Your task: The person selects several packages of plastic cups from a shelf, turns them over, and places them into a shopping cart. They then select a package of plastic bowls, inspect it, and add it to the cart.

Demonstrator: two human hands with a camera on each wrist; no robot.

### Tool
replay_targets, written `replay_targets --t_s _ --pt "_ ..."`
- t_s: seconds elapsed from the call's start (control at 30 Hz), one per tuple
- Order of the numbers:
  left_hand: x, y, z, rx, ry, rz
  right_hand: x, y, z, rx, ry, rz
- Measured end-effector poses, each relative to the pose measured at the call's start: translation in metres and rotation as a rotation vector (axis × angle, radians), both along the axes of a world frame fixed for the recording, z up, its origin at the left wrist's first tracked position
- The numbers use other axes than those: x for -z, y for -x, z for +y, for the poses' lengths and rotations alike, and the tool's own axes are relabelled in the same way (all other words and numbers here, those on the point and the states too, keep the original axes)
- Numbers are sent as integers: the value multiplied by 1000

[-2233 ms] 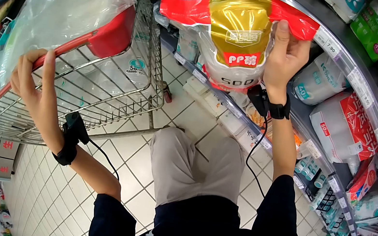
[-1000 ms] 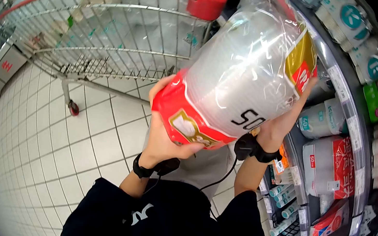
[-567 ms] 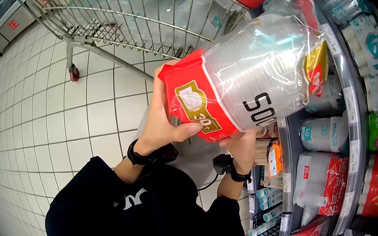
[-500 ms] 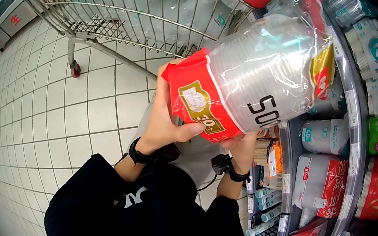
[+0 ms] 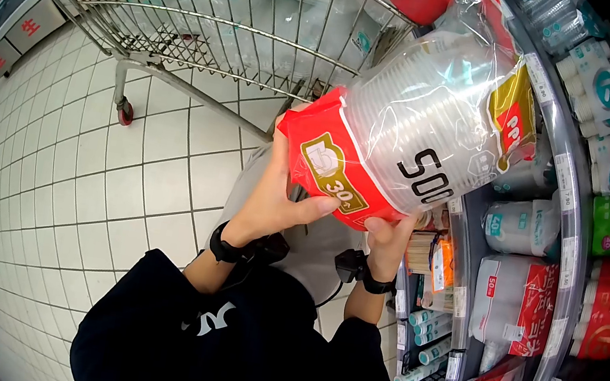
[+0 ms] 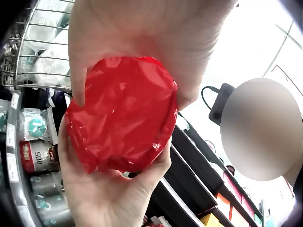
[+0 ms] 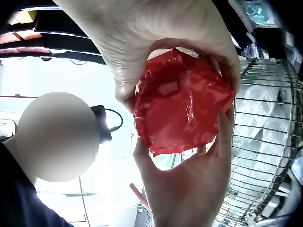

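A clear pack of stacked plastic bowls, with a red and gold label and "500" on its side, is tilted in front of the body. My left hand grips the left side of its red end, thumb on the label. My right hand holds the same end from below right, thumb on the red wrap and fingers mostly hidden behind the pack. In the left wrist view the crinkled red end sits between both hands. The right wrist view also shows fingers curled round this red end.
A wire shopping cart with a red handle and bagged goods stands ahead on the left. Shelves with packs of cups and bowls run along the right. The tiled floor lies at left.
My left hand has left the cart handle and now grips the pack with my right. The pack has come away from the shelf and turned, its red end towards the body. Lately it shifts only slightly.
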State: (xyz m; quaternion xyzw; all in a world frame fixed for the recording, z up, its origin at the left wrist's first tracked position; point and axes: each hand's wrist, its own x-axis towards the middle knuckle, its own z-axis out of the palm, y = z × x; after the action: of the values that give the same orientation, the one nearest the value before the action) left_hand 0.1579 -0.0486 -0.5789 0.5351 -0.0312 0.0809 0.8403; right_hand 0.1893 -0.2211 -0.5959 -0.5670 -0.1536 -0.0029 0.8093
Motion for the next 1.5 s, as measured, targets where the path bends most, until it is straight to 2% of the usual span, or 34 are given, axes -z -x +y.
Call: replay_targets --t_s 0.1,0.17,0.3,0.4,0.53,0.6,0.67,0.73,0.8,0.87,0.93,1.0,1.07,1.13,1.2,1.27,1.4,1.5 --pt "12 1 2 26 3 -6 -4 2 4 7 28 -27" --pt "24 2 9 74 -185 13 -9 4 10 10 49 -44" --pt "18 8 8 10 -82 9 -20 4 17 -23 101 -56" --pt "17 10 13 44 -69 67 -23 5 21 -62 88 -6" --pt "21 9 18 12 -171 -14 -13 -1 19 -87 62 -104" --pt "19 8 14 -36 -232 -90 -8 -2 14 -83 143 -122" --pt "22 7 12 -34 -229 -68 -9 -1 15 -84 59 -133" --pt "29 6 7 -87 -81 -58 -5 -2 13 -87 46 -99" --pt "29 3 4 -117 -64 -96 -1 0 12 -88 61 -116" --pt "31 2 2 -144 77 -157 -2 -1 17 -46 12 -156" --pt "28 0 4 -194 69 -217 -15 -6 26 -94 -22 -188" --pt "27 -2 9 -252 167 -221 -26 -11 35 -34 40 -304" --pt "21 -7 20 -290 94 -269 -29 -14 38 -59 71 -386" --pt "19 -17 35 -421 60 -336 -36 -14 39 -153 126 -343" --pt "10 -25 48 -515 64 -389 -32 -15 39 -155 124 -383" --pt "-3 -32 65 -589 91 -457 -30 -15 33 -181 305 -341" --pt "-58 -41 86 -708 97 -643 -33 -12 34 -207 349 -285" --pt "-88 -46 97 -763 105 -658 -28 -13 34 -250 390 -276"
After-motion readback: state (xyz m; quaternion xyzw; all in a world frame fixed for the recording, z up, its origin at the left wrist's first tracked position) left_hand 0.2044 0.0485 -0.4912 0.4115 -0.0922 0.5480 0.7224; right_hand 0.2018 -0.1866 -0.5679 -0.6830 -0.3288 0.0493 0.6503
